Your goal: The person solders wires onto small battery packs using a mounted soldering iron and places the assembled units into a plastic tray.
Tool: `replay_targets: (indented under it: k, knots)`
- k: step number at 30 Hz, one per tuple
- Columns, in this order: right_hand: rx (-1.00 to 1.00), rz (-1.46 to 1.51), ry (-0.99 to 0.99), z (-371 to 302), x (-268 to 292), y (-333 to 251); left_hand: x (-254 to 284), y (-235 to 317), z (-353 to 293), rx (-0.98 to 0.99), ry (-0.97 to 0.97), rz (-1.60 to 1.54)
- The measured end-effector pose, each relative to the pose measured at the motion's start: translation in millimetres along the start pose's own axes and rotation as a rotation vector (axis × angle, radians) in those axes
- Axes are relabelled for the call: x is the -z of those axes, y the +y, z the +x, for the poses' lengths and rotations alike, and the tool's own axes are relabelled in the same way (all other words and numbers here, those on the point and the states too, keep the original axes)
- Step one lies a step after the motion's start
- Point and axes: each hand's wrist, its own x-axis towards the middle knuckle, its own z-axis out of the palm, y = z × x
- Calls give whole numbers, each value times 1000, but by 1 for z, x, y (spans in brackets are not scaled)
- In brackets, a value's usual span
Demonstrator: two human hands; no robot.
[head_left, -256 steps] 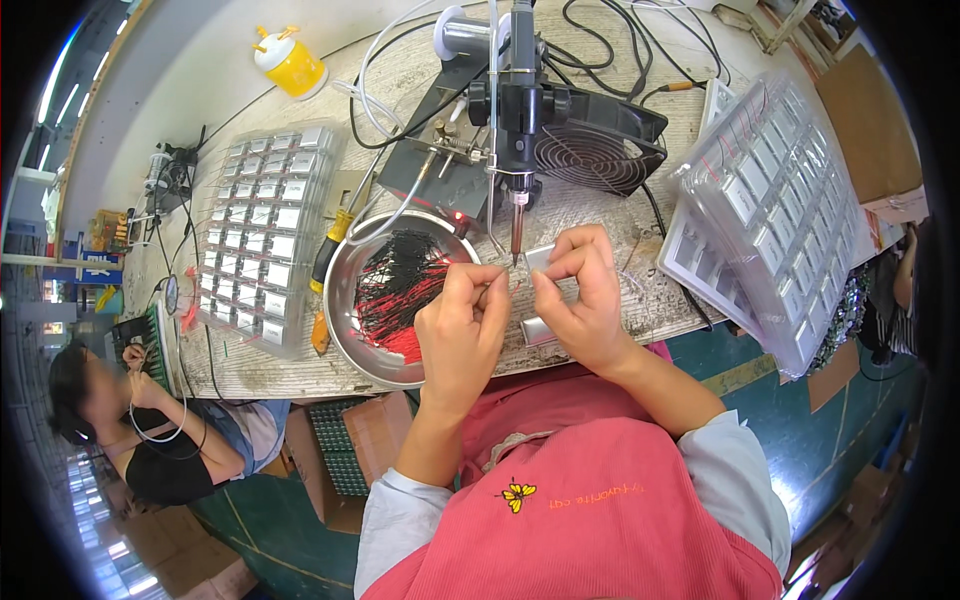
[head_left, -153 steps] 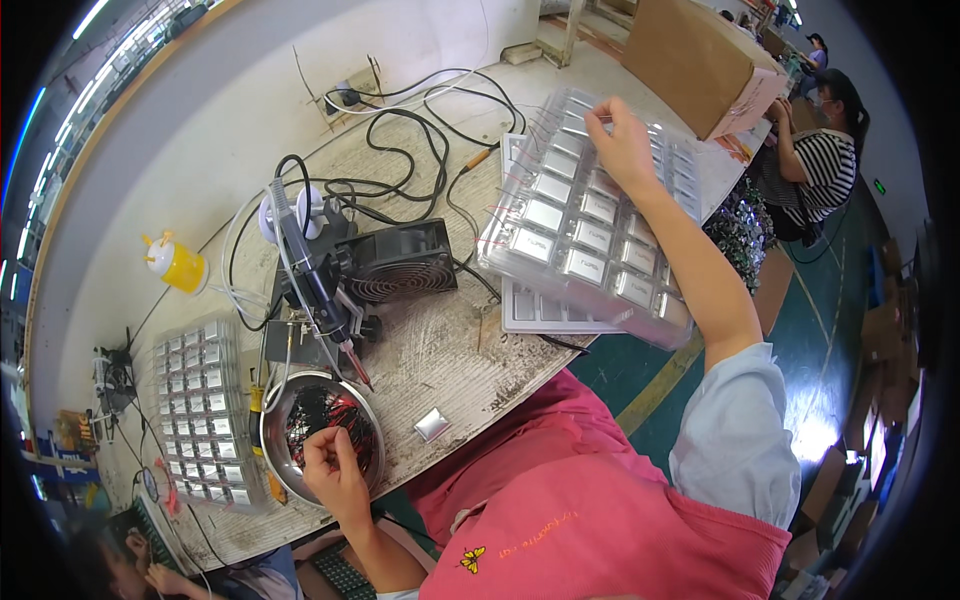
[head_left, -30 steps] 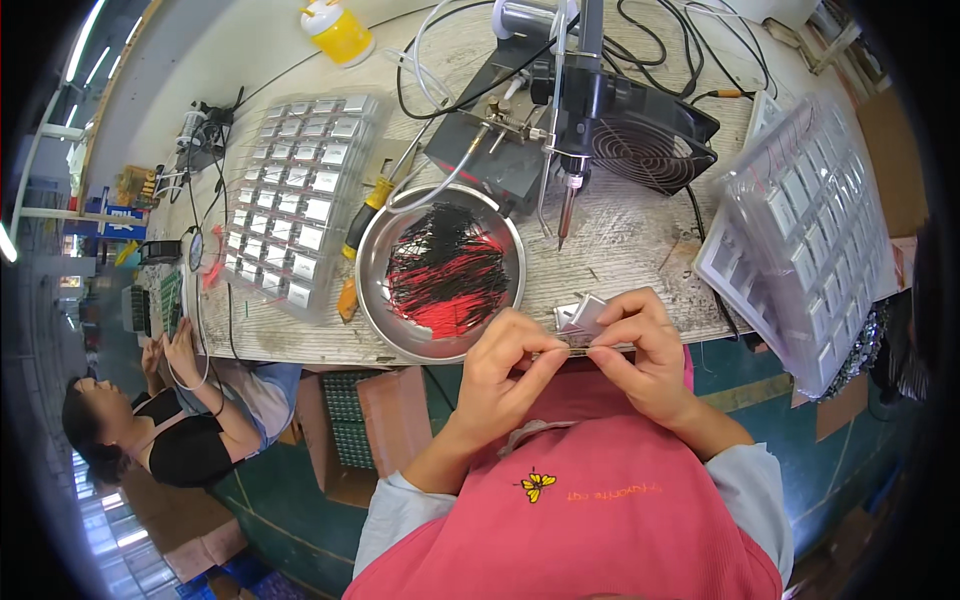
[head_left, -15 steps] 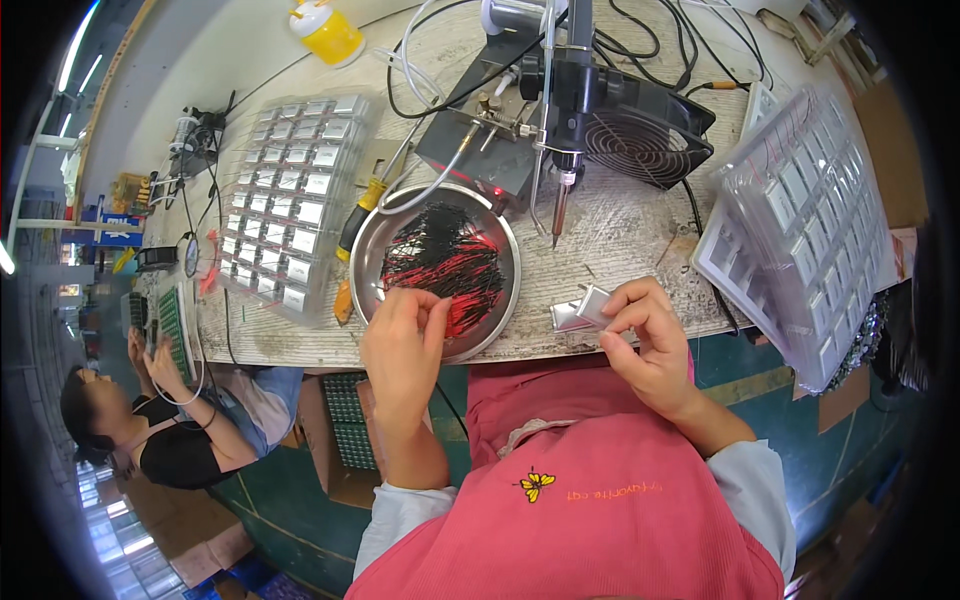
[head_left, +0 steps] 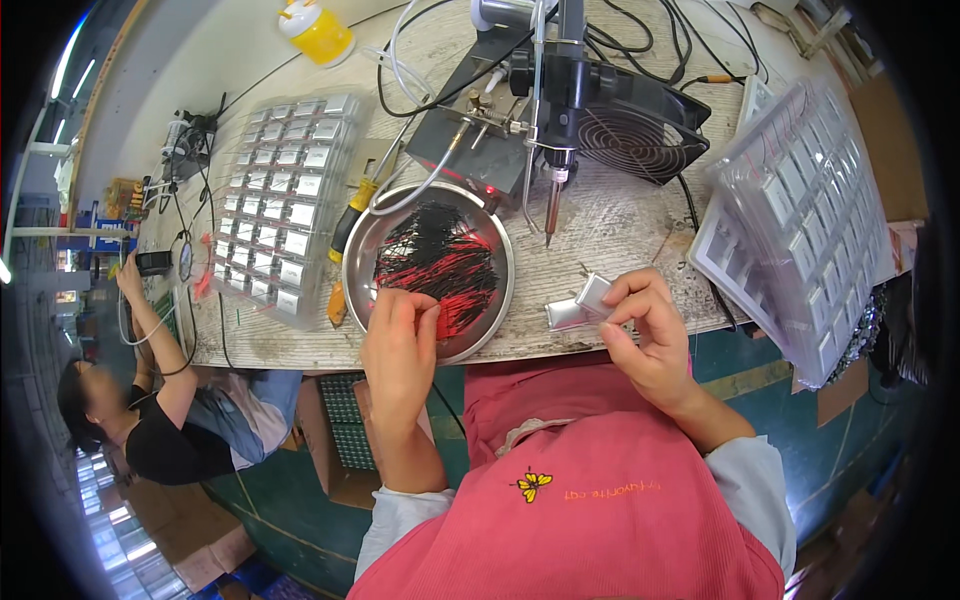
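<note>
A round metal bowl (head_left: 508, 262) stands near the table's front edge, filled with short black and red wires (head_left: 440, 265). Over its near rim is my left hand (head_left: 402, 340), thumb and fingers pinched together; whether a wire is between the fingertips is hidden. To the right, my right hand (head_left: 650, 325) grips a small flat silver battery cell (head_left: 594, 292) between thumb and fingers, tilted above the table. Just left of and below it, another silver cell (head_left: 566, 314) lies on the tabletop. The tip of an upright soldering iron (head_left: 552, 212) on a stand points down behind these cells.
Clear trays of silver cells lie at left (head_left: 275, 200) and lean stacked at right (head_left: 800, 230). A black fan (head_left: 640, 135), a yellow-handled screwdriver (head_left: 352, 220) and a yellow bottle (head_left: 318, 35) are on the table (head_left: 640, 225). A co-worker (head_left: 165, 420) sits at far left.
Both hands keep nearly the same places, the left still pinched by the bowl and the right still gripping the cell. The co-worker's arm has reached up toward the back of the bench.
</note>
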Motion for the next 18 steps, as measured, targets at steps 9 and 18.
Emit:
replay_targets:
  k: [9,18]
  knots:
    - [-6,-2,13,1,1,0,-3,-4,0,-34,-22,-1]
    - [6,-8,24,2,1,1,-2,-3,0,-36,-56,24]
